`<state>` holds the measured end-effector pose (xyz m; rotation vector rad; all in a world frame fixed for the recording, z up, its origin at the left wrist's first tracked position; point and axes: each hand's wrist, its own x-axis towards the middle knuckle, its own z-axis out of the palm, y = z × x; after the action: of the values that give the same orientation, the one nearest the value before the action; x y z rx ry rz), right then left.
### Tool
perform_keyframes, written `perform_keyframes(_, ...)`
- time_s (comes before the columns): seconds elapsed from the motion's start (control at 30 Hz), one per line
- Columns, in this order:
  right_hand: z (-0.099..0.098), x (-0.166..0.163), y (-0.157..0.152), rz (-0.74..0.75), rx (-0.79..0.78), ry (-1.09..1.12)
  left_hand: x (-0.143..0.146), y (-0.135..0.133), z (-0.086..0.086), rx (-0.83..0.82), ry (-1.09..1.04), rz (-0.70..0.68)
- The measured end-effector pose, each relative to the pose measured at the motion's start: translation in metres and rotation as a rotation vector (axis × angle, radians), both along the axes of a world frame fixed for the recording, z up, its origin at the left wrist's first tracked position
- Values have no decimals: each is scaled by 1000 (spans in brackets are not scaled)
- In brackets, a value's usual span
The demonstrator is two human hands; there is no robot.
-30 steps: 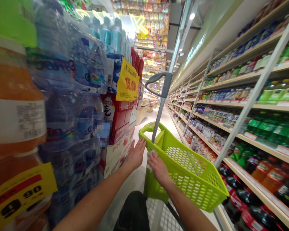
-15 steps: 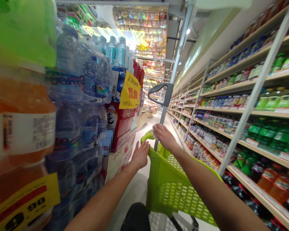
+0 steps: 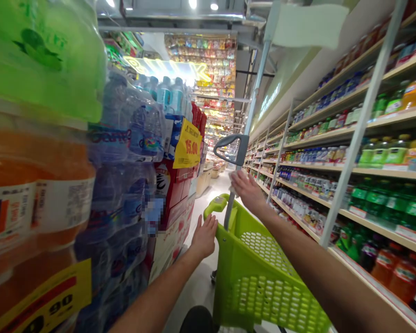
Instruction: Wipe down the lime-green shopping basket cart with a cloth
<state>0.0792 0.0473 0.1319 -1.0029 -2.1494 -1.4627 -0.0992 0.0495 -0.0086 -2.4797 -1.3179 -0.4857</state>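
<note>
A lime-green shopping cart (image 3: 280, 277) with perforated sides stands in front of me. My left hand (image 3: 205, 237) lies against its near upper corner, fingers stretched out and thumb apart. Just beyond is the cart's green handle end (image 3: 217, 206). My right hand (image 3: 247, 192) is raised at the grey pole (image 3: 229, 208) that rises from the cart. Its fingers are bent around a small whitish piece (image 3: 233, 188), like a tissue, mostly hidden and blurred. Above that hand, a grey loop-shaped grip (image 3: 242, 150) is fixed to the pole.
Close on my left are stacked drink bottles (image 3: 65, 203), packs of water bottles (image 3: 125, 194) and red boxes (image 3: 176, 196) with a yellow price tag (image 3: 187, 145). Drink shelves (image 3: 384, 217) line the right side. An aisle floor (image 3: 223, 182) runs ahead between them.
My right hand has moved from above the handle end up and to the right, to the grey pole. The left hand stays at the cart's corner. My view has tilted up slightly.
</note>
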Motion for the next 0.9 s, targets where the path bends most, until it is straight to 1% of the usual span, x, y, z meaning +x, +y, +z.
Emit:
perform_keyframes(0.03, 11, 1, -1, -21, 23, 56, 1, -1, 0, -1, 1, 7)
perform_keyframes(0.07, 15, 2, -3, -30, 25, 74, 1, -3, 1, -4, 3, 12)
perform_keyframes(0.1, 11, 3, -6, -24, 6, 50, 2, -5, 2, -9, 5, 16)
perform_keyframes(0.13, 0, 4, -8, -5, -29, -7, 2, -7, 3, -13, 7, 21)
perform_keyframes(0.23, -44, 8, -14, 77, -139, -212, 2, -13, 5, -29, 21, 24)
perform_keyframes(0.27, -53, 8, -14, 95, -155, -251, 2, -14, 6, -31, 26, 22)
perform_keyframes(0.3, -54, 7, -13, 99, -156, -264, 3, -15, 6, -32, 30, 19)
perform_keyframes(0.33, -48, 5, -11, 89, -142, -248, 4, -15, 6, -31, 34, 15)
perform_keyframes(0.37, -36, 2, -10, 67, -116, -208, 4, -15, 5, -27, 36, 14)
perform_keyframes(0.47, 11, -7, -7, -14, -23, -11, 8, -16, 4, -9, 38, 5)
perform_keyframes(0.5, 20, -8, -6, -25, -10, 41, 9, -18, 4, -3, 35, -3)
perform_keyframes(0.53, 20, -8, -6, -24, -15, 71, 10, -19, 4, 2, 30, -12)
perform_keyframes(0.57, 13, -8, -7, -11, -38, 78, 11, -21, 4, 6, 26, -22)
perform_keyframes(0.6, -2, -6, -8, 16, -74, 67, 11, -22, 4, 10, 25, -32)
perform_keyframes(0.7, -62, 4, -13, 145, -207, -5, 13, -24, 5, 20, 29, -67)
perform_keyframes(0.73, -77, 8, -14, 181, -236, -23, 13, -23, 5, 25, 30, -84)
perform_keyframes(0.77, -85, 11, -15, 204, -254, -35, 13, -21, 6, 28, 28, -93)
perform_keyframes(0.8, -86, 14, -15, 207, -258, -34, 14, -18, 7, 28, 23, -91)
perform_keyframes(0.83, -81, 16, -15, 190, -248, -20, 14, -16, 7, 25, 16, -80)
perform_keyframes(0.9, -62, 18, -14, 125, -209, 46, 16, -10, 9, 11, 10, -43)
